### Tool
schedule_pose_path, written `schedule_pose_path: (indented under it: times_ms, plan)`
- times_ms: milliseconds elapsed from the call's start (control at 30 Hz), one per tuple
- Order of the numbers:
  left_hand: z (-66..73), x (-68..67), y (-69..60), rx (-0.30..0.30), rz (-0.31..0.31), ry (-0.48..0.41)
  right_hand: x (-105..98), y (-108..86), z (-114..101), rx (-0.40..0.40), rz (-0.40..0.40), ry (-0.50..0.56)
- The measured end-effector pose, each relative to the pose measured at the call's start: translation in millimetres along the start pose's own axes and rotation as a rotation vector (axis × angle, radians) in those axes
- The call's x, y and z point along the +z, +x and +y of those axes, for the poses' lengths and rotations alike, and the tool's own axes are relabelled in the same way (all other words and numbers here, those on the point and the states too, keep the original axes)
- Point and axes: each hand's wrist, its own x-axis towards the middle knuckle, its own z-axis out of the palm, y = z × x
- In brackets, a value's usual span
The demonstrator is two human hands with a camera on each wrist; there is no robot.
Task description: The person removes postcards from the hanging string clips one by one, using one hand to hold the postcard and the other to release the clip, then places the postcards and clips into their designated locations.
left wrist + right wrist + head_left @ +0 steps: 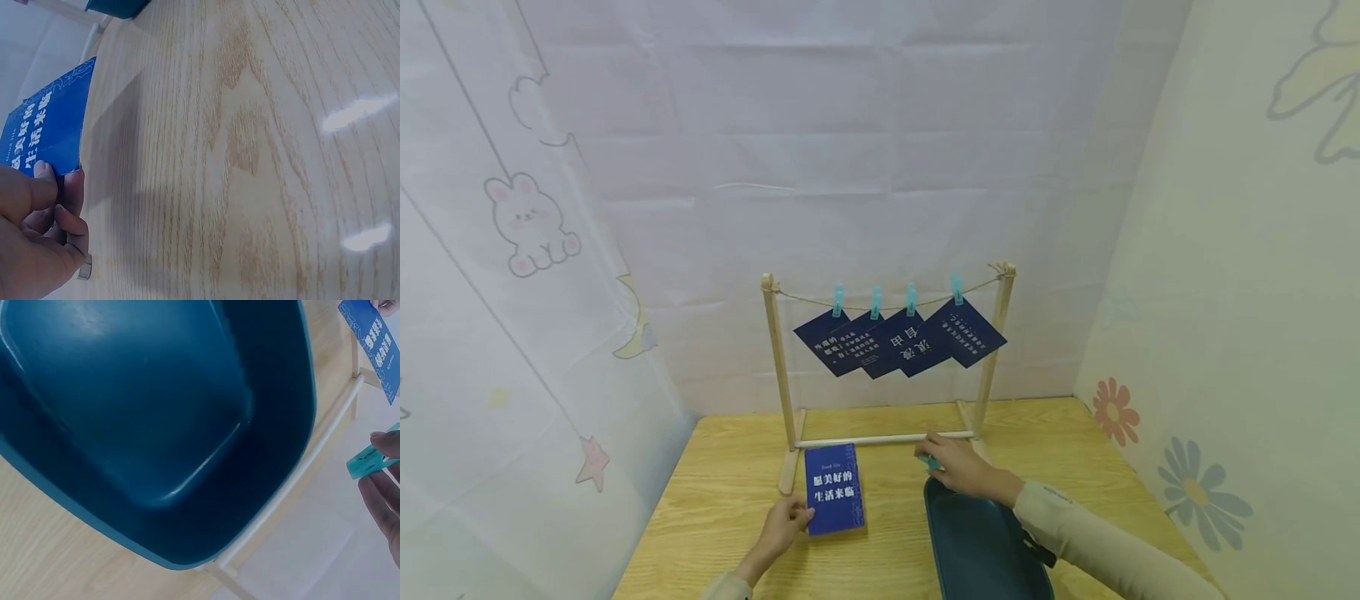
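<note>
My left hand (781, 525) pinches a blue card with white characters (834, 490) by its lower left edge; in the left wrist view, thumb and fingers of the hand (40, 234) grip the card (56, 122) above the wooden surface. Between the thumb and fingers of my right hand (958, 465) is a turquoise clothespin (930, 461), over the far end of a dark teal bin (981, 542). The right wrist view shows the clothespin (372, 459) in the hand (387, 487), beside the bin (150, 412). Four dark blue cards, one of them (964, 332), hang from a string by turquoise clips.
A wooden frame (780, 367) with a white lower bar (880, 439) stands at the back of the wooden table (700, 500). Its string (805, 299) runs between two posts. Printed cloth walls (865, 167) surround the table at the back and sides.
</note>
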Motion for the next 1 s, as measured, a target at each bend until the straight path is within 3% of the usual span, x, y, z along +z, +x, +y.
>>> schedule_pose_path:
  times_ms: [267, 500, 1000]
  plan:
    - [-4.5, 3.7, -4.0, 0.002, -0.029, -0.007, 5.9, -12.8, 4.4, -0.019, -0.019, 0.022]
    - [-5.9, 6.2, -10.6, -0.004, -0.09, -0.03, 9.3, -24.5, 9.9, -0.041, -0.035, 0.009]
    - [-16.2, 10.4, -17.3, 0.002, -0.179, -0.059, 20.8, -42.3, 25.1, 0.049, -0.219, -0.02]
